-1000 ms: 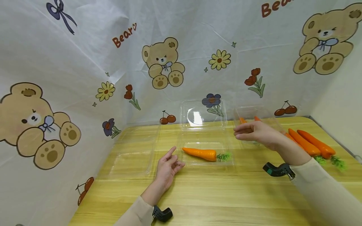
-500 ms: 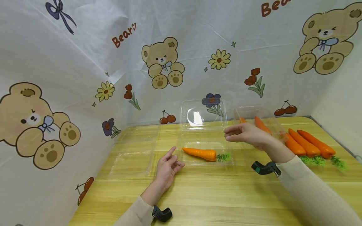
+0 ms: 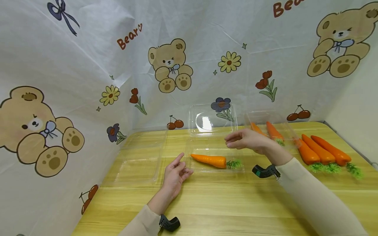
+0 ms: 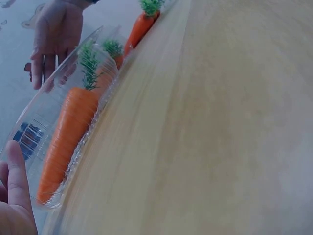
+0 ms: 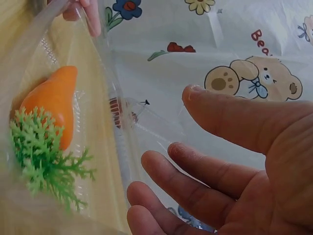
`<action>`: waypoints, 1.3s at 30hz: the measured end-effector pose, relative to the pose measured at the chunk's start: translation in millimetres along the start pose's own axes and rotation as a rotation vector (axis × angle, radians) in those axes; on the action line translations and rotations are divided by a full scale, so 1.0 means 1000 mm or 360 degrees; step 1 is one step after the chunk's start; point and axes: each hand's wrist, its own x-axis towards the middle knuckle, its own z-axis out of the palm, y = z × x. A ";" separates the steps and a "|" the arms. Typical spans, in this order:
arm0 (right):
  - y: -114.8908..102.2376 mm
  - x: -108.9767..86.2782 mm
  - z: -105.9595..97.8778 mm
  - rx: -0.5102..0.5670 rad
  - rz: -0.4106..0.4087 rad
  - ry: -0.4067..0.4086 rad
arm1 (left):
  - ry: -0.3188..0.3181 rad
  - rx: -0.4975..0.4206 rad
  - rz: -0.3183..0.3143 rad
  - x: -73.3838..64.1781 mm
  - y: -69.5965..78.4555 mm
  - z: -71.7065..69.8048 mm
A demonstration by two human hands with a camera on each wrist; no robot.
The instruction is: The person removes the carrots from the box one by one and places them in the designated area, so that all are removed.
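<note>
An orange carrot with green leaves [image 3: 210, 160] lies in the front half of a clear plastic clamshell box [image 3: 217, 170], whose lid [image 3: 196, 114] stands raised at the back. Beside the box's left edge is my left hand [image 3: 172, 178], its fingers loosely extended and holding nothing. My right hand [image 3: 251, 141] hovers over the box's right side, fingers apart and nothing between them. In the right wrist view the same carrot [image 5: 56, 105] shows its leaves toward the camera, with my right hand [image 5: 234, 181] beside the box.
To the right is a second clear box [image 3: 265, 114] with two carrots [image 3: 274, 131] seen through it. Several more carrots [image 3: 317, 149] lie at the table's right. A third clear box [image 3: 138, 164] stands on the left. A printed bear cloth [image 3: 177, 19] hangs behind the table.
My right hand has moved left from the right-hand box toward the middle box, uncovering the carrots at the right. My left hand and the carrot in the middle box have stayed put.
</note>
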 end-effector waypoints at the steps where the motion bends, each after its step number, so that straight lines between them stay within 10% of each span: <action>1: 0.000 0.002 0.001 0.0005 0.0009 -0.0010 | -0.0001 0.0001 0.0001 0.000 0.000 0.000; 39: 0.018 0.082 0.040 0.0071 0.0258 -0.0114 | -0.0016 -0.0001 0.0019 0.001 -0.002 -0.002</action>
